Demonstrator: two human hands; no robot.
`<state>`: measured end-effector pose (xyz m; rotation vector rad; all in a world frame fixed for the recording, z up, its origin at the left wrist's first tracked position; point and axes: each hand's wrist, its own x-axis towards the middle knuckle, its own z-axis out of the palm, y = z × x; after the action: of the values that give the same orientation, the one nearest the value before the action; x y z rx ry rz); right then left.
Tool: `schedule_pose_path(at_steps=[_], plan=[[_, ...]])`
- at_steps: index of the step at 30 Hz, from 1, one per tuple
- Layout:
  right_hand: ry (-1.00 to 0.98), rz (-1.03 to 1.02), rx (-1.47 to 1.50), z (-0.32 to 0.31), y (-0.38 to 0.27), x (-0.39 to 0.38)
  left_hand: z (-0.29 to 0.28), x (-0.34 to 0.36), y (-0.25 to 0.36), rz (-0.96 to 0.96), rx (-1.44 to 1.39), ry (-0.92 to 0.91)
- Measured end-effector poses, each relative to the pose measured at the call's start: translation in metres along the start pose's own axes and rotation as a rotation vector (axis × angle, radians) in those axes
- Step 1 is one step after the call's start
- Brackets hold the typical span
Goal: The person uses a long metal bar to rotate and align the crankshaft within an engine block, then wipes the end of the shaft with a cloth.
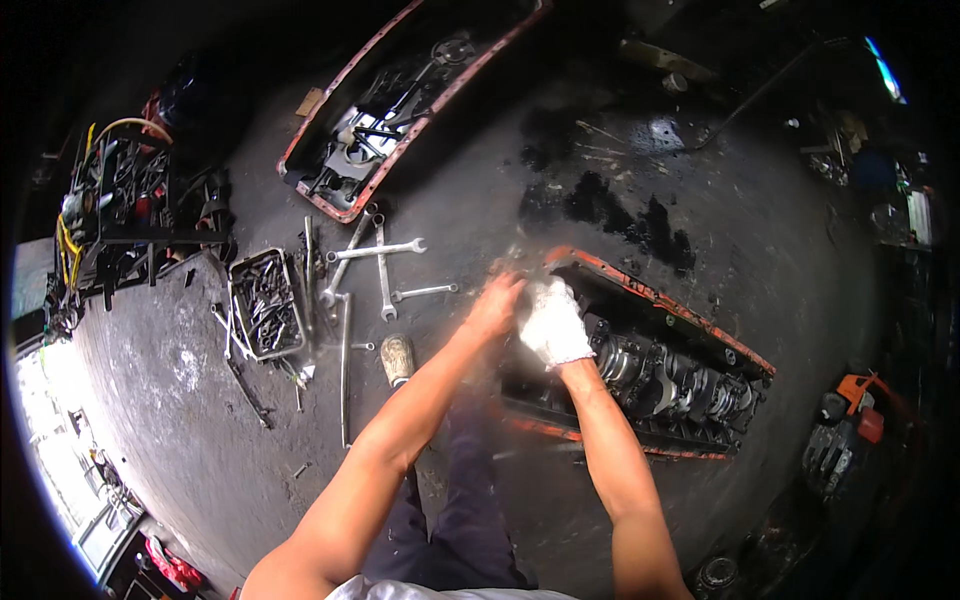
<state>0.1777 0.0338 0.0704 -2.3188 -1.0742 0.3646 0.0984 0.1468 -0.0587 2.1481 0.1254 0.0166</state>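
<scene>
An engine block [715,338] with orange-red edges lies on the floor at the right, its crankshaft [665,385] exposed along the middle. Over the block's near-left end is my right hand [553,325], in a white glove; the glove hides its fingers and whatever lies beneath. Just left of it, my bare left hand [496,303] reaches to the block's left end. Motion smears its fingertips, so I cannot make out anything in them. Both hands are close together but apart.
Several wrenches [383,265] lie on the floor left of my hands, beside a tray [298,300] of sockets and small tools. A long red-rimmed oil pan [420,125] holding metal parts is farther off. Dark oil stains [610,210] spread beyond the block. An orange machine [850,400] stands far right.
</scene>
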Motion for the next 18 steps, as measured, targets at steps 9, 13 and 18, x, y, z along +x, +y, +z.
schedule_pose_path(at_steps=[9, 13, 18], plan=[[-0.222, 0.145, -0.172, -0.008, 0.021, -0.022, 0.0, 0.009, 0.032, 0.02, 0.124, -0.019], [-0.047, 0.021, -0.104, -0.007, 0.037, -0.038, 0.002, 0.01, 0.041, 0.118, 0.207, 0.053], [0.175, 0.249, 0.173, -0.037, -0.007, -0.043, -0.006, 0.008, 0.044, 0.036, 0.292, -0.049]])
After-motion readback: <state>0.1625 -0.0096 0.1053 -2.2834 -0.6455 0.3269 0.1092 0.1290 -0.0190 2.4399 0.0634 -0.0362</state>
